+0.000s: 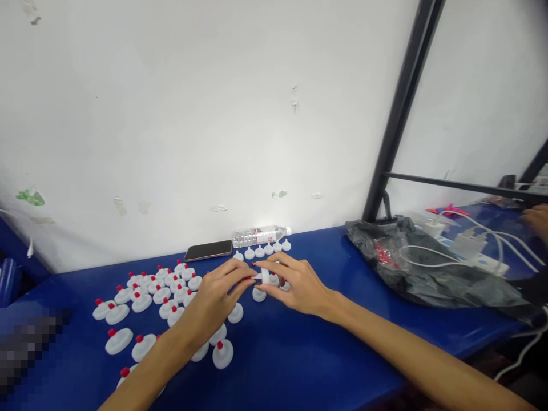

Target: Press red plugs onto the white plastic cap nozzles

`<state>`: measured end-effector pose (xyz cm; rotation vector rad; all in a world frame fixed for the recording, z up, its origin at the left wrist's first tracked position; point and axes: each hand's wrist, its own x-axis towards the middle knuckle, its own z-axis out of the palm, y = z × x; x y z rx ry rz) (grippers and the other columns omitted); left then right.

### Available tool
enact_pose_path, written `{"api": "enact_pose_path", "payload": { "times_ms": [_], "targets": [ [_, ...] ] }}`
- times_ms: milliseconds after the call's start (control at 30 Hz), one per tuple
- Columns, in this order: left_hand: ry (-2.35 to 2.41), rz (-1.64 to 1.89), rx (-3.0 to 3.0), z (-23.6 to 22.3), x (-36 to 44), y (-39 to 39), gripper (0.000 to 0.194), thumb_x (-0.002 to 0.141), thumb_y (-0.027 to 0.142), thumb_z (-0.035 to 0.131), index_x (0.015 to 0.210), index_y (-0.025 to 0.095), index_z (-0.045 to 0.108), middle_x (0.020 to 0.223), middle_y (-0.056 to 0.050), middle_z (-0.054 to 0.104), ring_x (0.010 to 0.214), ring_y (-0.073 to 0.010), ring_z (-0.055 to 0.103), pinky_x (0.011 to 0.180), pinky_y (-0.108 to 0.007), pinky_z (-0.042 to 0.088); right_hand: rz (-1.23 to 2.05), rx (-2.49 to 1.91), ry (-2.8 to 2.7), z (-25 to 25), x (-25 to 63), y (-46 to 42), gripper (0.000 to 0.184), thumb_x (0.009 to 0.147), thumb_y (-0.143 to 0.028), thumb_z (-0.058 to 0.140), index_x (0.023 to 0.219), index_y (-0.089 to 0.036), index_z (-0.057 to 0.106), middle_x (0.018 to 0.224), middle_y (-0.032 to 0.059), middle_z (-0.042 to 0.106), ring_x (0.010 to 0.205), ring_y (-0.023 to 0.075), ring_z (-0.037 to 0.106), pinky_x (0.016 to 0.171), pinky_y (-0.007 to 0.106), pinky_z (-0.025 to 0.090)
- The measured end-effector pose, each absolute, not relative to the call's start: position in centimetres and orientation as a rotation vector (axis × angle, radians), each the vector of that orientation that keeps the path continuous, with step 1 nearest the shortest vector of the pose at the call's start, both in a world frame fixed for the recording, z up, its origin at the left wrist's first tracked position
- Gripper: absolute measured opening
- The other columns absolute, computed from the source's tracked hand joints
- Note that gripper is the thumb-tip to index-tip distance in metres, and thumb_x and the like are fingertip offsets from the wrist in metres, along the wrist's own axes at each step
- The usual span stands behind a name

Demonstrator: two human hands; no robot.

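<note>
1. Because red-tipped caps (119, 341) crowd our left forearm, one low sweep could topple them.
2. Our left hand (214, 288) pinches a red tip (249, 278), small enough to slip.
3. Between our hands, one cap (265, 277) lies sideways; crooked pressure could misalign it.
4. Our right hand (302, 285) pinches it beside plain caps (286, 245), easily bumped.

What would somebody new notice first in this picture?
Probably the crowd of white caps with bright red tips, spread over the left side of the blue table. Next, the left hand and right hand meeting mid-picture at another white cap, with a clear bottle lying behind.
</note>
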<state>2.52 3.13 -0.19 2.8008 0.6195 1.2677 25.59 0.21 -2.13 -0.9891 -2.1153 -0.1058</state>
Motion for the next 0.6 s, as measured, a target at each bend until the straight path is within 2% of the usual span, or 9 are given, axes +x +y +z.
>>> {"api": "enact_pose_path", "payload": {
  "times_ms": [133, 233, 300, 400, 600],
  "targets": [
    [0.718, 1.284, 2.903, -0.6, 2.2, 3.2, 0.021, 0.103, 0.022, 0.058, 0.122, 0.018, 0.065, 0.105, -0.006, 0.071, 0.091, -0.0169, 0.069, 0.077, -0.028, 0.057, -0.116, -0.931, -2.101, -2.2, 25.7, 0.2, 0.043, 0.101, -0.052, 0.061, 0.132, -0.023, 0.068, 0.116, 0.0067, 0.073, 0.063, 0.0096, 0.064, 0.058, 0.024, 0.052],
    [0.746, 1.185, 3.083, -0.8, 2.0, 3.4, 0.019, 0.106, 0.026, 0.052, 0.112, 0.016, 0.067, 0.099, -0.007, 0.072, 0.086, -0.0199, 0.067, 0.072, -0.032, 0.055, -0.084, -0.930, -2.097, -2.2, 25.7, 0.1, 0.043, 0.101, -0.051, 0.063, 0.132, -0.022, 0.068, 0.116, 0.0062, 0.075, 0.063, 0.0098, 0.066, 0.060, 0.024, 0.054],
    [0.730, 1.121, 3.171, -0.9, 1.9, 3.4, 0.019, 0.106, 0.022, 0.050, 0.103, 0.016, 0.068, 0.090, -0.005, 0.070, 0.078, -0.0194, 0.063, 0.067, -0.032, 0.052, -0.082, -0.930, -2.115, -2.4, 25.7, 0.1, 0.043, 0.101, -0.050, 0.063, 0.132, -0.021, 0.067, 0.115, 0.0057, 0.077, 0.064, 0.0112, 0.068, 0.064, 0.026, 0.056],
    [0.702, 1.133, 3.217, -0.8, 1.9, 3.2, 0.018, 0.105, 0.015, 0.048, 0.102, 0.015, 0.066, 0.085, -0.004, 0.067, 0.074, -0.0184, 0.058, 0.064, -0.031, 0.047, -0.077, -0.912, -2.139, -2.6, 25.5, -0.1, 0.043, 0.102, -0.047, 0.063, 0.134, -0.019, 0.066, 0.115, 0.0059, 0.079, 0.068, 0.0139, 0.072, 0.074, 0.029, 0.058],
    [0.604, 1.262, 3.201, -0.5, 1.9, 2.6, 0.017, 0.098, 0.002, 0.052, 0.105, 0.015, 0.062, 0.085, -0.004, 0.066, 0.073, -0.0168, 0.051, 0.065, -0.030, 0.046, 0.026, -0.897, -2.060, -2.3, 24.6, -1.1, 0.036, 0.103, -0.038, 0.063, 0.133, -0.018, 0.066, 0.114, 0.0066, 0.081, 0.071, 0.0152, 0.075, 0.071, 0.026, 0.057]
  ]
}}
